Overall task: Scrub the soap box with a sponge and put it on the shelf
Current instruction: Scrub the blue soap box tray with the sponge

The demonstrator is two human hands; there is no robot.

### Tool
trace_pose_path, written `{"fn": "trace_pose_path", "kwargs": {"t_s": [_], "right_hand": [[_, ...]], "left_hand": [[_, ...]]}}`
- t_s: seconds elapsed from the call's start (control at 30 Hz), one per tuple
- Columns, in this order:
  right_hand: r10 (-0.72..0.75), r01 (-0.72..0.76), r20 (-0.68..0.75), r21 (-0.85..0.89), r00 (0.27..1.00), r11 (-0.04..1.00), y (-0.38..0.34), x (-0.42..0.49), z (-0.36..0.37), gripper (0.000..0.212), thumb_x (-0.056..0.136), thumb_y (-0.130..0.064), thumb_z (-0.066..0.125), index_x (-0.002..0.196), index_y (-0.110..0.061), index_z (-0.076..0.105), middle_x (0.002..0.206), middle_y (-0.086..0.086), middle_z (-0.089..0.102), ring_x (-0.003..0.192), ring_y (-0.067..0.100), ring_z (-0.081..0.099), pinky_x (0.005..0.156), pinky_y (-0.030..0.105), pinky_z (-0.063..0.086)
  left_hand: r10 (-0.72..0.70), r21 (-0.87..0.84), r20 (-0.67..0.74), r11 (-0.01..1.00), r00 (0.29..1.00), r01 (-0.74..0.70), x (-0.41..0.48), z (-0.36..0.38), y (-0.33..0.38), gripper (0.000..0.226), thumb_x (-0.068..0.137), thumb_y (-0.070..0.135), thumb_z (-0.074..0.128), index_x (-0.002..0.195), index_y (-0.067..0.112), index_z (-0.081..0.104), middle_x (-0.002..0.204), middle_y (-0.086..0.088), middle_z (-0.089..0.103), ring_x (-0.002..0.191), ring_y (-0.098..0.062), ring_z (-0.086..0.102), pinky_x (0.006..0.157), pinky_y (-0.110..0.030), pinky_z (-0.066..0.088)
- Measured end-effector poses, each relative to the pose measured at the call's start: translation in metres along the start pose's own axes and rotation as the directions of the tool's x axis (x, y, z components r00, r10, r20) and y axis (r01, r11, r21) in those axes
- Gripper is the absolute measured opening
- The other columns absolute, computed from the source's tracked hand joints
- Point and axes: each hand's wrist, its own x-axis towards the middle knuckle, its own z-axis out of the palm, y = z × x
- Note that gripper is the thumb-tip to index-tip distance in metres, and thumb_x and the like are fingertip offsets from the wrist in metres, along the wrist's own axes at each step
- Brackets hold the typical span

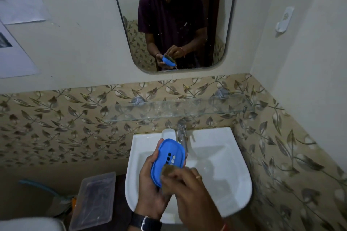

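Note:
My left hand [150, 184] holds a blue soap box [167, 157] tilted over the white sink [225, 174], its slotted inner face turned toward me. A brownish sponge [168, 170] is pressed against the box's lower edge, pinched in my right hand [189, 191]. The hand hides most of the sponge. A glass shelf [178, 109] runs along the patterned tile wall above the sink, bare of objects.
A chrome tap [182, 133] stands at the sink's back edge, just right of the box. A white lid-like piece [168, 133] lies behind the box on the sink rim. A clear plastic container [93, 199] sits lower left. A mirror [169, 24] hangs above.

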Motion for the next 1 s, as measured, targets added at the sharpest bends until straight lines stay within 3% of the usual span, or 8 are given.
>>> {"fn": "trace_pose_path", "kwargs": {"t_s": [0.13, 0.23, 0.3, 0.43, 0.57, 0.77, 0.9, 1.0], "right_hand": [[0.042, -0.042, -0.006, -0.021, 0.999, 0.999, 0.019, 0.008, -0.023, 0.023, 0.091, -0.010, 0.059, 0.109, -0.021, 0.068, 0.100, -0.002, 0.061, 0.084, 0.016, 0.056, 0.071, 0.031, 0.052], [0.172, -0.183, -0.151, -0.063, 0.973, 0.981, 0.021, 0.046, -0.046, 0.015, 0.087, -0.006, 0.065, 0.098, -0.013, 0.069, 0.088, 0.002, 0.061, 0.080, 0.018, 0.060, 0.072, 0.037, 0.057], [0.129, -0.141, -0.177, -0.055, 0.976, 0.988, 0.005, 0.060, -0.044, 0.022, 0.085, -0.001, 0.066, 0.104, -0.011, 0.069, 0.092, 0.004, 0.064, 0.084, 0.017, 0.062, 0.078, 0.031, 0.057], [0.094, -0.095, 0.018, 0.083, 0.995, 0.992, -0.018, 0.032, -0.025, 0.043, 0.080, 0.001, 0.062, 0.118, -0.018, 0.064, 0.112, -0.001, 0.060, 0.104, 0.010, 0.053, 0.095, 0.023, 0.045], [0.012, -0.019, 0.137, 0.049, 0.990, 0.999, -0.008, 0.008, -0.030, 0.045, 0.070, 0.006, 0.065, 0.108, -0.018, 0.071, 0.099, 0.001, 0.064, 0.092, 0.011, 0.053, 0.089, 0.014, 0.041], [0.247, -0.255, -0.123, -0.055, 0.961, 0.965, 0.011, 0.061, -0.040, 0.028, 0.085, 0.004, 0.060, 0.102, -0.015, 0.073, 0.092, -0.001, 0.061, 0.091, 0.013, 0.053, 0.086, 0.027, 0.050], [0.058, -0.056, 0.069, -0.033, 0.996, 0.998, -0.022, 0.036, -0.024, 0.038, 0.083, -0.002, 0.052, 0.111, -0.024, 0.067, 0.109, -0.004, 0.063, 0.104, 0.013, 0.055, 0.101, 0.023, 0.038], [-0.045, 0.047, 0.114, -0.019, 0.992, 0.999, -0.024, -0.004, -0.019, 0.026, 0.099, -0.026, 0.040, 0.110, -0.030, 0.062, 0.101, -0.005, 0.063, 0.088, 0.018, 0.060, 0.085, 0.026, 0.051]], "left_hand": [[0.015, 0.021, 0.010, 1.000, 1.000, -0.015, -0.002, 0.000, -0.003, 0.045, 0.088, 0.029, 0.060, 0.133, 0.022, 0.064, 0.133, -0.023, 0.063, 0.112, -0.044, 0.061, 0.086, -0.047, 0.053], [0.027, 0.014, -0.002, 1.000, 1.000, -0.027, -0.003, -0.001, -0.013, 0.045, 0.091, 0.029, 0.059, 0.135, 0.021, 0.062, 0.136, -0.020, 0.063, 0.111, -0.037, 0.063, 0.095, -0.048, 0.050], [-0.009, -0.039, 0.020, 0.999, 1.000, 0.010, -0.005, 0.002, -0.017, 0.050, 0.092, 0.026, 0.061, 0.140, 0.017, 0.057, 0.139, -0.018, 0.060, 0.120, -0.036, 0.058, 0.103, -0.049, 0.046], [-0.060, -0.098, 0.059, 0.993, 0.996, 0.066, -0.006, 0.002, -0.015, 0.052, 0.089, 0.026, 0.068, 0.139, 0.016, 0.059, 0.125, -0.019, 0.065, 0.126, -0.035, 0.054, 0.112, -0.045, 0.041], [-0.061, -0.052, 0.004, 0.997, 0.998, 0.061, -0.005, -0.007, -0.011, 0.047, 0.091, 0.034, 0.055, 0.137, 0.023, 0.061, 0.141, -0.027, 0.055, 0.126, -0.045, 0.053, 0.102, -0.050, 0.049], [0.023, -0.071, 0.034, 0.997, 0.999, -0.021, -0.011, -0.002, -0.017, 0.048, 0.086, 0.030, 0.058, 0.132, 0.015, 0.065, 0.131, -0.021, 0.066, 0.102, -0.038, 0.069, 0.086, -0.048, 0.057], [-0.080, -0.093, 0.096, 0.992, 0.992, 0.089, -0.012, 0.000, -0.004, 0.049, 0.088, 0.029, 0.061, 0.135, 0.014, 0.063, 0.127, -0.027, 0.065, 0.112, -0.039, 0.064, 0.091, -0.046, 0.056], [-0.104, -0.027, 0.075, 0.994, 0.992, 0.106, -0.010, -0.003, 0.002, 0.045, 0.092, 0.036, 0.052, 0.134, 0.024, 0.063, 0.130, -0.033, 0.061, 0.118, -0.046, 0.054, 0.087, -0.047, 0.055]]}}
